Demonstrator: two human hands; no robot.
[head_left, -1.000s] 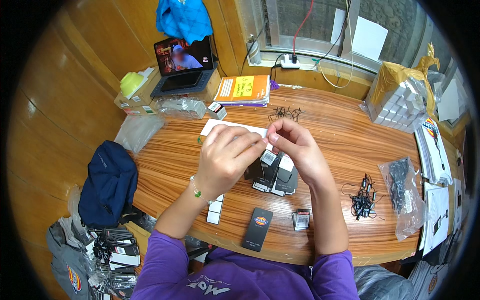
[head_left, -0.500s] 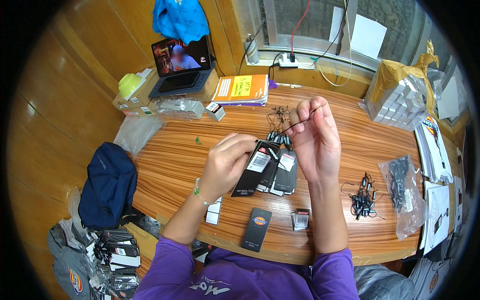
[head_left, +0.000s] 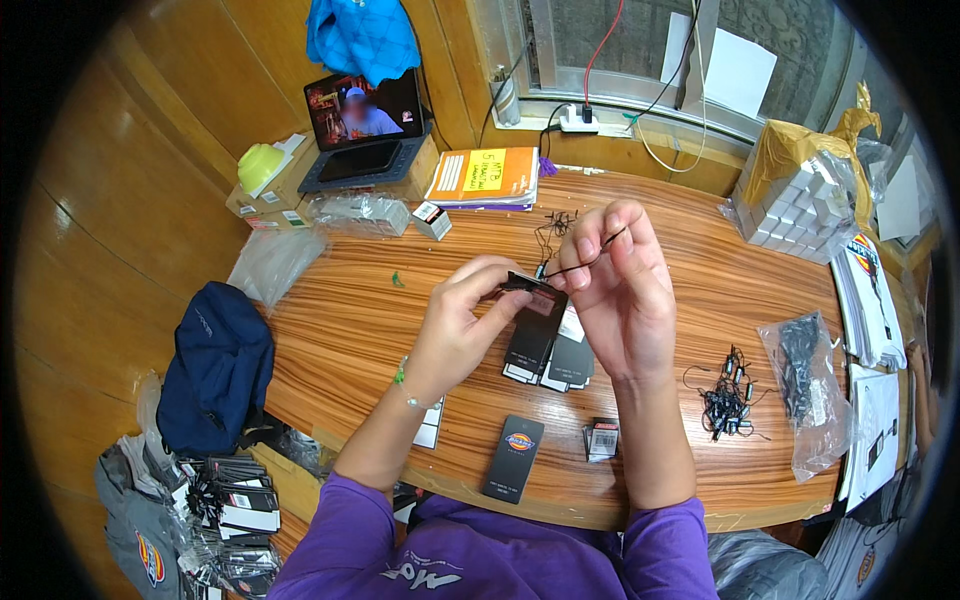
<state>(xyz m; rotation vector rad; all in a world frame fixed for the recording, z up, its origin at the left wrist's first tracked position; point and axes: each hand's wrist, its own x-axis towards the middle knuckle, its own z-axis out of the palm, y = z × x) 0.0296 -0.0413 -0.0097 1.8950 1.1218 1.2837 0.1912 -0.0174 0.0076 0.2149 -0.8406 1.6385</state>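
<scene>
My left hand (head_left: 462, 325) grips a black hang tag (head_left: 527, 284), now turned nearly edge-on, over the middle of the desk. A thin black string (head_left: 578, 268) runs from the tag's top end to my right hand (head_left: 628, 295), whose thumb and forefinger pinch it. Just below lie black and grey hang tags (head_left: 570, 362) with white labels, partly overlapped by the held tag and my fingers. Closer to me is a single black tag (head_left: 515, 457) lying flat. A small stack of labels (head_left: 602, 438) sits to its right.
Loose black strings (head_left: 728, 395) lie at right beside a clear bag (head_left: 808, 390) of more strings. White boxes in a wrapped bundle (head_left: 790, 210) stand at far right. Notebooks (head_left: 485, 178) and a tablet (head_left: 365, 110) are at the back; a blue bag (head_left: 215, 365) is at left.
My left hand has tilted the tag, so its broad labelled face no longer shows as before. My right hand has come slightly down and left, still pinching the string.
</scene>
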